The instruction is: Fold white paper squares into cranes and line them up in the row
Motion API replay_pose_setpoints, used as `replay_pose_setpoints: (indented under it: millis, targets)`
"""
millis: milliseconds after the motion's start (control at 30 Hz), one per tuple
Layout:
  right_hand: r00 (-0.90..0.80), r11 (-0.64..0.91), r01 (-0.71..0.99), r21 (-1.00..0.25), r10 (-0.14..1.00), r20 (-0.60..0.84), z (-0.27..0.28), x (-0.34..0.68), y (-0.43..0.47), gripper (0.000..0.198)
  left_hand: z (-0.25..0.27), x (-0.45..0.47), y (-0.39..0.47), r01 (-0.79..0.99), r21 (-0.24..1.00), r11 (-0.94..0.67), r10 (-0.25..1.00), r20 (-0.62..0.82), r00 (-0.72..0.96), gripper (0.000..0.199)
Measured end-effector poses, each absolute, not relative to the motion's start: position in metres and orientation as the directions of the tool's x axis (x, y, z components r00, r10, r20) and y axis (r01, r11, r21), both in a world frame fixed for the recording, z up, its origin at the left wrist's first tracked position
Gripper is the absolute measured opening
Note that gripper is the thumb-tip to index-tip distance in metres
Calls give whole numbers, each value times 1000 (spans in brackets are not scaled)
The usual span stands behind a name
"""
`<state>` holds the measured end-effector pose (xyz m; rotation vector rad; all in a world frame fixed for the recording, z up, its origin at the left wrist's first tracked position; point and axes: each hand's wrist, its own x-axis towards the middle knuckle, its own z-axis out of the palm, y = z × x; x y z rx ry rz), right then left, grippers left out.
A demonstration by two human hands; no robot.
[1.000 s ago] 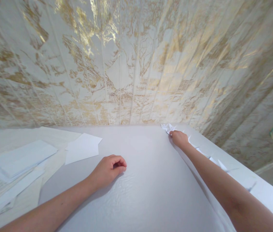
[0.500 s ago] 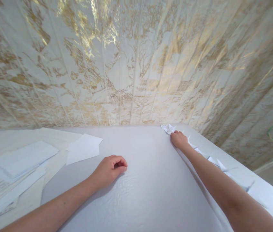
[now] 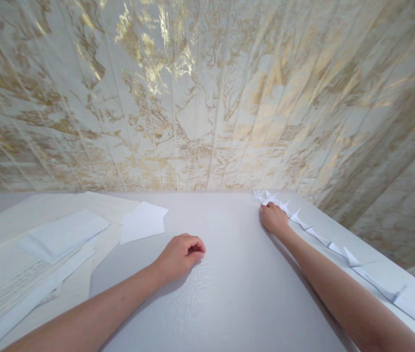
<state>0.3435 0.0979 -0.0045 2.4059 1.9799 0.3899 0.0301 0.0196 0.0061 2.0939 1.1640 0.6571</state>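
My left hand (image 3: 183, 255) rests on the table with its fingers curled toward the thumb, and nothing shows in it. My right hand (image 3: 275, 218) reaches to the back right, its fingers closed at a small white folded paper figure (image 3: 269, 197). Those fingertips are partly hidden, so the exact grip is unclear. Behind and beside that hand, more white paper figures with pointed tips stand close together. Their row runs along the table's right side, past another folded figure (image 3: 350, 256) near my right forearm. A loose white paper sheet (image 3: 144, 222) lies beyond my left hand.
On the left, folded white papers (image 3: 71, 234) lie on printed sheets (image 3: 9, 276) and larger cream sheets (image 3: 97, 203). The glossy white table (image 3: 225, 293) meets a gold-patterned curtain (image 3: 193, 98) at the back. Another curtain side hangs at the right.
The view has shifted left, so the papers sit further right in it. My right hand has drawn slightly nearer, and more of the paper figures show past it. My left hand keeps its curled pose.
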Motion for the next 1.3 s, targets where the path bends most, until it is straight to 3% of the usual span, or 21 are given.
replay_pose_setpoints:
  millis: [167,300,567,867,1300]
  targets:
    - [250,-294,950,108,920,302,3,356,109,38,5,30,21,548,731,-406,863,110,493,14]
    - [205,-272,954,126,899,388,15,374,125,40,6,31,21,548,730,-409,862,110,495,13]
    - [92,-154,976,152,931,353,9,396,147,21,5,30,21,545,742,-391,866,96,491,13]
    - [179,-204,978,38,922,344,1,417,149,15,6,30,22,554,736,-388,865,85,494,13]
    - [87,-121,990,72,928,363,-3,409,150,17,6,30,22,572,720,-393,864,76,497,13]
